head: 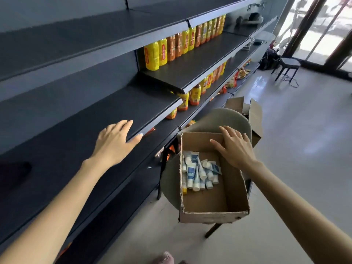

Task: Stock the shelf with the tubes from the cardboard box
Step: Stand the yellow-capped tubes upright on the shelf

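White and blue tubes (198,173) are lying heaped in an open cardboard box (209,218) sitting on a chair (224,119) beside the dark shelf (66,149). The right hand (236,147) is hovering over the box, and the left hand (114,143) is reaching over the shelf edge. Both hands are spread and empty. Tube labels are unreadable.

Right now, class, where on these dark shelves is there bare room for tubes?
Bare: the dark metal shelf board around the left hand; the upper shelf's front strip before the yellow and orange bottles. Crowded: the bottle row beneath.
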Tool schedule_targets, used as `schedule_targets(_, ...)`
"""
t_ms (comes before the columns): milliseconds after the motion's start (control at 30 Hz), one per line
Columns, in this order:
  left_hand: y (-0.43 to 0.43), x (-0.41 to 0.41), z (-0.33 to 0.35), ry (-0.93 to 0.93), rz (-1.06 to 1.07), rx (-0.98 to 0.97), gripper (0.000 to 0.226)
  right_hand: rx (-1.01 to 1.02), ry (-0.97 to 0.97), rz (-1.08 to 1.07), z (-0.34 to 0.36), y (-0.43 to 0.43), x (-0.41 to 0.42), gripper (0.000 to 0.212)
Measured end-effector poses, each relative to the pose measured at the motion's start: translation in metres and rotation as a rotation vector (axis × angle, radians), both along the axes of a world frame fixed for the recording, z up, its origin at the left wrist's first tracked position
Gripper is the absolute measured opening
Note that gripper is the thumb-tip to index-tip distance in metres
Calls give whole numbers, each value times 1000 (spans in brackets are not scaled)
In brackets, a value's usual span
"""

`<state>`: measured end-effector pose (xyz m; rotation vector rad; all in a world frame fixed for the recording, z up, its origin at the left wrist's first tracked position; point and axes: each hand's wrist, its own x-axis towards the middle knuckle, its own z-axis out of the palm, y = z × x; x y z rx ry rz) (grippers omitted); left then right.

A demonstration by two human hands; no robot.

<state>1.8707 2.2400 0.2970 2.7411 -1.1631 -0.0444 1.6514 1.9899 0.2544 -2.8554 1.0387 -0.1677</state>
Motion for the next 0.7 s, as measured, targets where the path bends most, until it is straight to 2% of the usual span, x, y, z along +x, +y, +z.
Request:
schedule_targets(400, -48, 13, -70, 146, -146, 116, 63, 151, 128, -138, -79, -5, -5, 65)
schedule_targets(700, -83, 17, -129, 128, -190, 256, 65, 307, 157, -205, -155, -21, 0, 66)
